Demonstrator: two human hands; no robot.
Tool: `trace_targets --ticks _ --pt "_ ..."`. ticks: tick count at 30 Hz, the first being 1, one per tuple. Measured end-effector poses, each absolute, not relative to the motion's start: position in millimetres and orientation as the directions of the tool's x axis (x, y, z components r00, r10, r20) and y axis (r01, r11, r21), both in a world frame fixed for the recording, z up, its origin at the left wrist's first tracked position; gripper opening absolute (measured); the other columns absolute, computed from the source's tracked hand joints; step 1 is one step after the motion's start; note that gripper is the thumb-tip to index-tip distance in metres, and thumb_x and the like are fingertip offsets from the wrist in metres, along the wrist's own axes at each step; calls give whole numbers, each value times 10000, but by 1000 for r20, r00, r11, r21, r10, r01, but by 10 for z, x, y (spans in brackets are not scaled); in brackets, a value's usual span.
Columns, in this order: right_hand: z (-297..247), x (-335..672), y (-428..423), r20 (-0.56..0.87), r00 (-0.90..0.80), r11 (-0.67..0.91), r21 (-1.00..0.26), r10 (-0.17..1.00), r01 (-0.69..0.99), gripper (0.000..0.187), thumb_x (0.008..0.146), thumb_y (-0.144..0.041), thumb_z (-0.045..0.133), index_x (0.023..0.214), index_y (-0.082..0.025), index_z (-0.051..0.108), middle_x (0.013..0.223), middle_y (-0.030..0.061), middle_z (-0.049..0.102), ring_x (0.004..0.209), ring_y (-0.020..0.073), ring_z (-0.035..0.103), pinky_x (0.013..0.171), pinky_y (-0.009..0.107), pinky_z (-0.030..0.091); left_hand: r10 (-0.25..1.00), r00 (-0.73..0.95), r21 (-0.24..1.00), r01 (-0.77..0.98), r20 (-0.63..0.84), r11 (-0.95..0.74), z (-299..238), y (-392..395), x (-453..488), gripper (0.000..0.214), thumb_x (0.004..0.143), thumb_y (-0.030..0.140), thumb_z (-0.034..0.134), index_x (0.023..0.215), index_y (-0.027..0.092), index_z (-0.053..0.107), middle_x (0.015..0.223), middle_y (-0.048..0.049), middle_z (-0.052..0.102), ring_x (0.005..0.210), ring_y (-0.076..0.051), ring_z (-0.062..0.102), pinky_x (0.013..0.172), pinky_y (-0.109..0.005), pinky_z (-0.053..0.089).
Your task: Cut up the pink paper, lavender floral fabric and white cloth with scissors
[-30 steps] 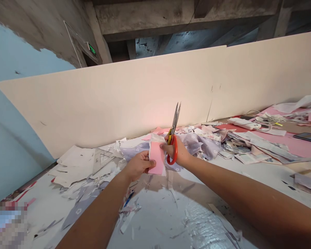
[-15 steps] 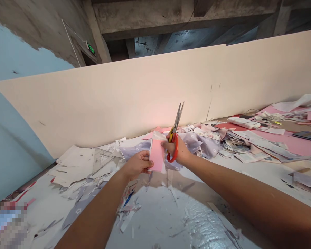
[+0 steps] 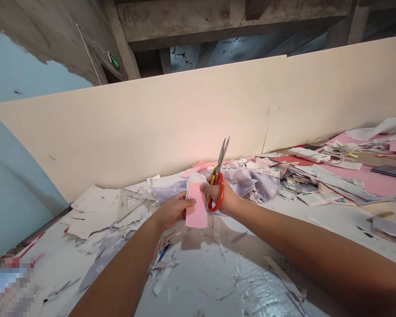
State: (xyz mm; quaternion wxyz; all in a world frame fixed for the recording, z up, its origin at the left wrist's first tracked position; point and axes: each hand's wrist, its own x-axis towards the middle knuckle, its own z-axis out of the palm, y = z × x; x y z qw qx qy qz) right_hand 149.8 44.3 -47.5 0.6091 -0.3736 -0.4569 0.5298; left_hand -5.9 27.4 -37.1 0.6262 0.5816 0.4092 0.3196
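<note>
A pink strip of paper with a whitish layer behind it (image 3: pixel 196 211) is held upright between my two hands. My left hand (image 3: pixel 173 210) pinches its left edge, thumb on the front. My right hand (image 3: pixel 227 196) grips its upper right side with the thumb. The same hand also carries scissors (image 3: pixel 219 163) with red handles, the blades pointing up and slightly parted, away from the paper. Something yellow shows at the scissors' pivot side. Behind the hands lies lavender cloth with white flowers (image 3: pixel 260 182).
Paper pieces and a clear ruler (image 3: pixel 130 203) lie at left. Scraps and a blue pen-like item (image 3: pixel 164 252) sit in front. To the right are stacked pieces (image 3: pixel 303 182), a white power strip (image 3: pixel 309 155) and a dark phone (image 3: pixel 391 171). A cream board (image 3: pixel 152 127) stands behind.
The pink strip has shifted slightly down and left, with more of its front showing. The scissors and my right hand have dropped a little.
</note>
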Motion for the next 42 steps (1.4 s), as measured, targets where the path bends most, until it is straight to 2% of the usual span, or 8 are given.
trace_targets --ticks 11,15,19,24,28,31,36,42 --pt "-349 1543 323 252 51 251 -968 966 15 325 527 -218 607 769 -201 392 542 -86 366 451 85 384 441 227 311 927 373 987 160 -49 -12 -451 321 -50 245 643 313 607 824 168 530 621 28 510 526 -98 450 482 -207 305" --pt "-324 1562 334 296 33 296 -955 955 6 316 554 -244 625 762 -203 391 551 -80 382 457 85 401 439 221 328 922 387 986 162 -22 -44 -442 305 -41 239 672 337 587 830 170 524 574 47 466 466 -71 389 446 -194 270" --pt "-249 1605 342 279 -53 279 -960 959 -24 290 607 -310 625 727 -199 384 553 -66 400 449 92 437 443 232 377 928 370 980 160 50 -117 -367 296 -64 297 673 359 588 890 165 532 668 17 532 529 -88 452 491 -204 332" --pt "-301 1648 351 226 -236 265 -953 945 149 314 689 -464 554 666 -186 410 539 -32 410 444 116 451 428 256 375 960 95 928 249 262 -278 -234 347 -205 306 669 424 560 834 168 532 604 31 524 485 -92 443 477 -211 339" --pt "-451 1596 282 212 -381 305 -931 900 202 348 647 -491 605 705 -193 436 613 -20 432 478 107 427 427 241 363 900 -136 868 356 414 -346 -178 410 -356 265 674 434 543 747 183 500 544 54 471 474 -91 427 475 -207 335" --pt "-538 1515 176 247 -522 397 -897 816 196 361 706 -516 530 608 -189 413 557 -29 369 472 91 356 415 218 320 828 -264 823 447 495 -350 -139 422 -441 243 685 428 529 703 189 486 549 51 465 485 -93 423 476 -205 325" --pt "-646 1417 63 206 -495 365 -897 844 248 418 745 -587 424 620 -189 403 544 -29 380 429 76 313 396 209 298 711 -433 791 540 553 -287 -45 376 -516 220 699 405 520 660 199 452 578 36 478 525 -106 438 494 -215 322" --pt "-667 1432 54 105 -526 289 -916 844 280 526 754 -674 281 771 -184 471 557 -21 436 395 85 391 392 221 346 677 -464 800 498 572 -335 -42 370 -527 217 713 409 506 682 208 429 618 33 481 561 -111 456 524 -221 346"
